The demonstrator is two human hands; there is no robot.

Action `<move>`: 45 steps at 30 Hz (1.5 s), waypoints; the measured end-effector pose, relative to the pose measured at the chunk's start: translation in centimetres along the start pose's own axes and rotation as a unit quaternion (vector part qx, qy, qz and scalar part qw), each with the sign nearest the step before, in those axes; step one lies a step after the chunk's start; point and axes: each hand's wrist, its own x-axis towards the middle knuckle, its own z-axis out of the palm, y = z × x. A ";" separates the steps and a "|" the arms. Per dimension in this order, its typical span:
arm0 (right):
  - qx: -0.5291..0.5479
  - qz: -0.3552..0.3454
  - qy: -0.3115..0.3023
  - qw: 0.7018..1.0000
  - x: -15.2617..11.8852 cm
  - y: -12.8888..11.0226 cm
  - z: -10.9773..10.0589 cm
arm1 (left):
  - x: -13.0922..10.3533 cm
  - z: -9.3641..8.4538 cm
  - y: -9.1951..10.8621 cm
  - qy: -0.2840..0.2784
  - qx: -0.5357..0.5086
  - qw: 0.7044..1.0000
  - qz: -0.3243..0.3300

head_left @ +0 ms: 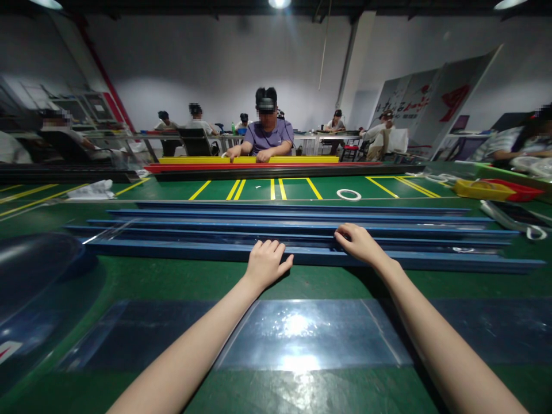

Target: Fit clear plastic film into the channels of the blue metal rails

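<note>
Long blue channel strips [207, 250] lie side by side across the green table in front of me. My left hand [268, 264] rests on the nearest strip, its fingers laid over the upper edge and the thumb stretched out to the right. To its right, my right hand [360, 244] reaches over the same strip with fingers bent inward and close together. Whatever its fingertips hold, if anything, is hidden. Between my forearms and the strips, a clear plastic sheet [297, 339] lies flat and reflects the light.
A dark blue rounded object [38, 276] stands at the left. Beyond the strips lie a white ring [349, 195], yellow tape lines and red, black and yellow strips [276, 168], where a co-worker [269, 135] sits. Yellow and red trays [483, 189] are at the right.
</note>
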 end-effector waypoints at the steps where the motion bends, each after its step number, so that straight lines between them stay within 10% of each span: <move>1: -0.001 0.000 0.000 1.000 0.0 0.0 0.0 | 0.0 0.0 0.0 0.000 0.000 1.000 -0.001; 45: -0.002 0.000 -0.006 1.000 0.0 -0.1 -0.1 | 0.2 0.0 0.2 -0.032 -0.027 0.999 -0.030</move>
